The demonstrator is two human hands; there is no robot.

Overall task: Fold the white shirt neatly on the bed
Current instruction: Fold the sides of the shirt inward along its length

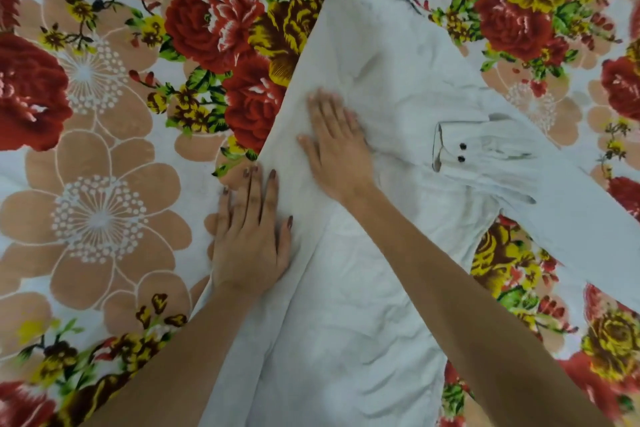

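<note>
Left hand (250, 239): flat, fingers spread and straight, gripping nothing; palm pressing the shirt's left edge, fingertips reaching onto the bedcover.
Right hand (337, 146): flat, fingers extended and close together, holding nothing; pressing the shirt's middle panel.
White shirt (381, 80): spread under both palms, creased, running diagonally across the bed.
Sleeve cuff (457, 146): folded across the body, right of the right hand, two dark buttons showing.
Floral bedcover (104, 149): surrounds the shirt.

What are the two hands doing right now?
Left hand: open, flat on the white shirt edge.
Right hand: open, flat on the shirt, holding nothing.
</note>
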